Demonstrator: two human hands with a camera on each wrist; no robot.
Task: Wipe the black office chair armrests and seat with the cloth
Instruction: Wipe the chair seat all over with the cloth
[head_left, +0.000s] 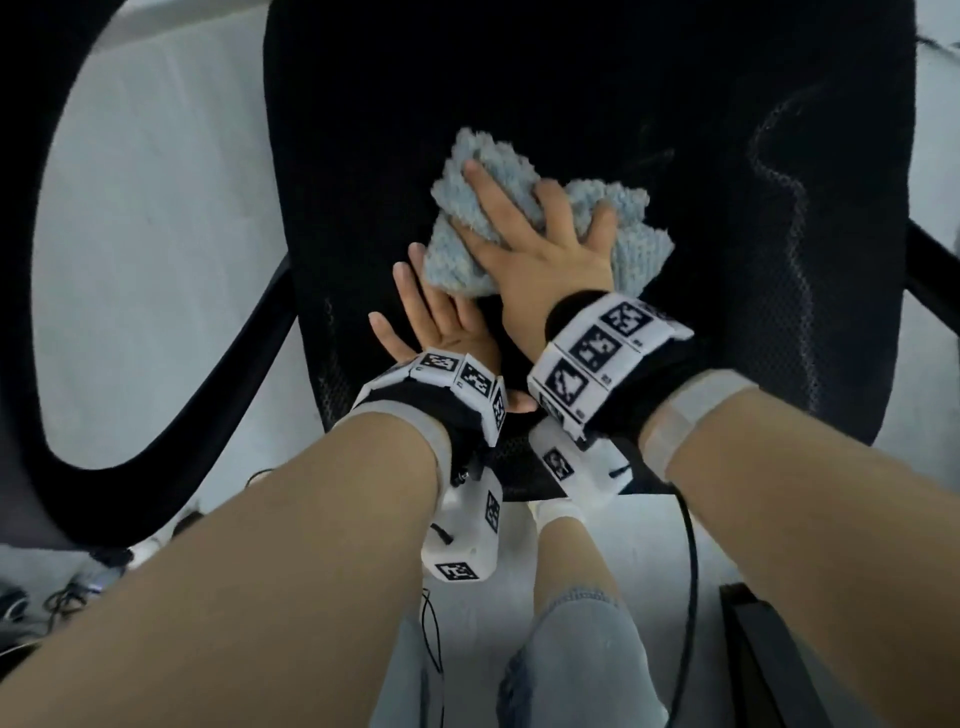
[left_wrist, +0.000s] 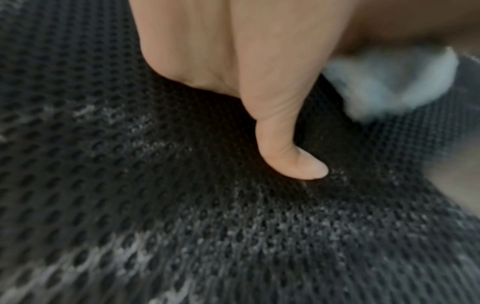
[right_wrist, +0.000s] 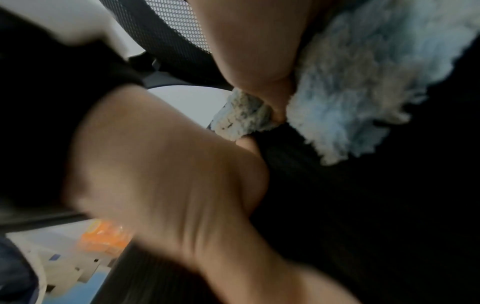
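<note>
— Cloth (head_left: 545, 223), the fluffy pale-blue one: where did you have it?

— I had my right hand (head_left: 540, 249) spread flat on top of it, fingers (head_left: 485, 189) splayed, pressing it onto the black mesh seat (head_left: 727, 260) of the office chair, about mid-seat.

— And the left hand (head_left: 431, 322)?

— Flat and relaxed, holding nothing, resting on the mesh just beside the cloth's near-left corner. My left wrist view showed the thumb (left_wrist: 293, 160) touching the weave, with greyish streaks in the mesh around it.

— Armrests?

— One curved black plastic armrest (head_left: 156, 405) looped out on the left, untouched.
</note>
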